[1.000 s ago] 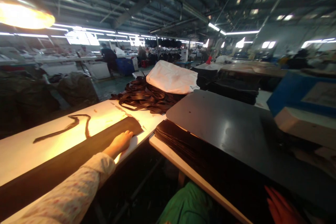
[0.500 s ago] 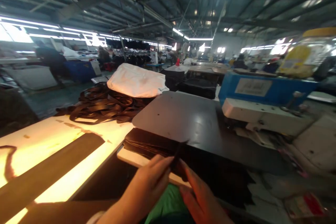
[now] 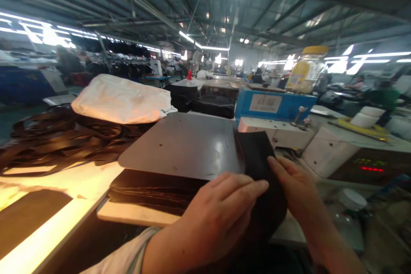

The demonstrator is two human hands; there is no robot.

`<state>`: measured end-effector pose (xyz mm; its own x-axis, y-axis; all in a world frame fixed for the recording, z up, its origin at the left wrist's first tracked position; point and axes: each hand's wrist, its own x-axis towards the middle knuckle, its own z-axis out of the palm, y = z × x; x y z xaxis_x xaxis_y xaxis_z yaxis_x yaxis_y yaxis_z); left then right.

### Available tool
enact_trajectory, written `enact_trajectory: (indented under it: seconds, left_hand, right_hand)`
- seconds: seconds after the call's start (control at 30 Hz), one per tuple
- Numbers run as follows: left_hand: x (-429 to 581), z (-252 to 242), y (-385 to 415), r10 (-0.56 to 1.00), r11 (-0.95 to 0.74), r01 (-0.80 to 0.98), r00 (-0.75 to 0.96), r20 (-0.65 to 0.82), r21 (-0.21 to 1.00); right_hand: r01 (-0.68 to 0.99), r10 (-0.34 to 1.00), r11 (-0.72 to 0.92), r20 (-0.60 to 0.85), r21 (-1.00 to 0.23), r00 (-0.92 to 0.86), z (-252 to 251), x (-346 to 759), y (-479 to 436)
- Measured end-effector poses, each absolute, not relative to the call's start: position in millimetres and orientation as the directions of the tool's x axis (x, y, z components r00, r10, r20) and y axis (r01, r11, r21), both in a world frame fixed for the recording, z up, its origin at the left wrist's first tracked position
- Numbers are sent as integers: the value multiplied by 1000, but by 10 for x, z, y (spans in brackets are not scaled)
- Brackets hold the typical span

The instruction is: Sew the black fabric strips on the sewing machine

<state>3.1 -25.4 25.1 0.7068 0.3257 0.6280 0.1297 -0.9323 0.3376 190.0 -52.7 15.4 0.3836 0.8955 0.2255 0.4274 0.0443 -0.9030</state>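
A black flat piece of material (image 3: 258, 150), fabric or leather, stands up between my hands just in front of the sewing machine (image 3: 287, 132). My left hand (image 3: 221, 212) has its fingers pressed together against the near face of the piece, with the thumb hidden. On the other side, my right hand (image 3: 297, 190) grips the right edge, fingers closed on it. Left of the piece lies a grey metal plate (image 3: 183, 145). Below that plate is a stack of dark pieces (image 3: 154, 192), resting on a pale board (image 3: 138, 215).
Brown straps (image 3: 73, 141) lie heaped at left under a white bundle (image 3: 122, 98). A brightly lit tabletop (image 3: 93, 184) is at lower left. A yellow-lidded jar (image 3: 305, 70) stands on the blue machine part (image 3: 272, 102). A control box with red digits (image 3: 356, 165) sits at right.
The view has turned right. My hands have moved rightward and apart, from over the stack's near edge to beside the machine. The black piece now stands broad between them.
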Motion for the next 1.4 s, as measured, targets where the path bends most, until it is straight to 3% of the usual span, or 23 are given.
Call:
enact_trajectory:
  seconds: [0.2,0.33,0.53,1.4]
  left_hand:
    - [420,-204,447,487,-873,420,738,468,246]
    - [572,-418,682,481,-876,452,785,390,168]
    - [618,-379,715,457,-888,436,796,398,146]
    - [742,-434,866,469,-880,452,783,407,145]
  right_hand:
    - [857,951,-126,186,-500,248,-264,2194,1]
    - [910,947,-217,149,-355,284,-350,2254,175]
    - [936,916,-285,228,-206,329,-261,2205,317]
    - [970,947,-237,234,46,220,-214,2171,532]
